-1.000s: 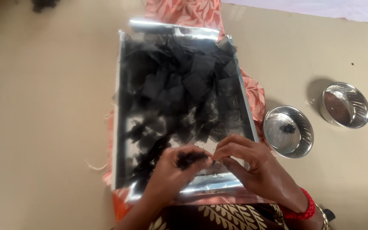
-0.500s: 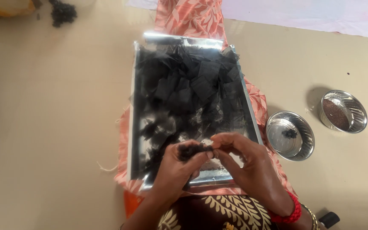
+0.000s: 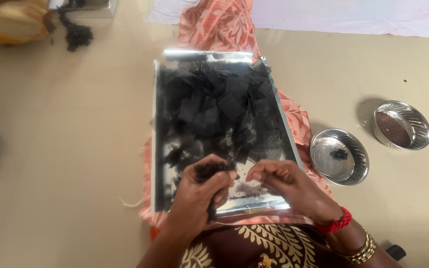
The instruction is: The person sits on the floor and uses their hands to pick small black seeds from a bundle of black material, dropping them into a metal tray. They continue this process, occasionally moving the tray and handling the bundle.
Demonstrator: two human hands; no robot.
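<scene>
Black tuft (image 3: pixel 208 171) half-hidden in left hand's (image 3: pixel 200 191) closed grip; right hand (image 3: pixel 281 181) pinched, contents unclear.

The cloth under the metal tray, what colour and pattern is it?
Orange-pink cloth with a pale leaf print, seen in the head view.

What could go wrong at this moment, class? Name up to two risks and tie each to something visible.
1. The left hand pinches a black tuft above the metal tray; loosened bits might drop among the tiny dark specks near the right hand.
2. The steel bowl of dark grains sits on the floor by the right elbow; a sweep of the arm could tip it.
</scene>
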